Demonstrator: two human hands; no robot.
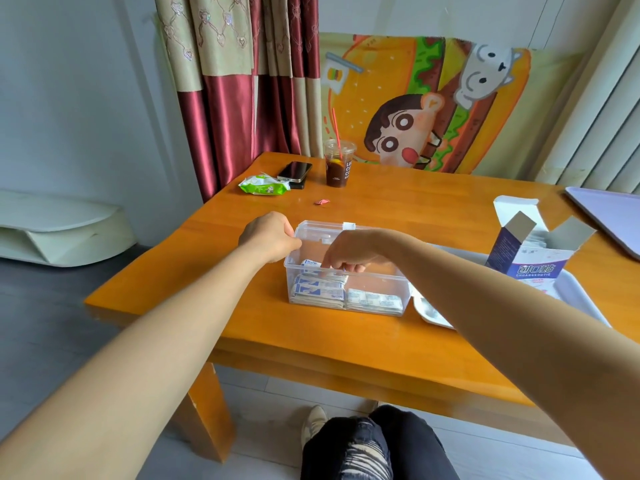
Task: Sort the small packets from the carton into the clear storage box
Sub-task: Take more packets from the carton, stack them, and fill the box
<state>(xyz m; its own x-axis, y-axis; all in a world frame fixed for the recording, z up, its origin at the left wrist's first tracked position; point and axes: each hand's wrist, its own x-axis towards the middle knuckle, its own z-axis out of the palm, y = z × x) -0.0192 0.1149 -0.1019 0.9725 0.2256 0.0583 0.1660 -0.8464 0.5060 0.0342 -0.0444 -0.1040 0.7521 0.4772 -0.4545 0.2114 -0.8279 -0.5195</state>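
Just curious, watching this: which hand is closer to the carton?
Right. The right hand reaches into the box, left of the carton; the left hand holds the box's rim farther left.

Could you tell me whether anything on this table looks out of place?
Only a small crumpled pink scrap lying loose on the orange wooden table, beyond the clear plastic storage box; the white-and-blue packets inside look neatly stacked.
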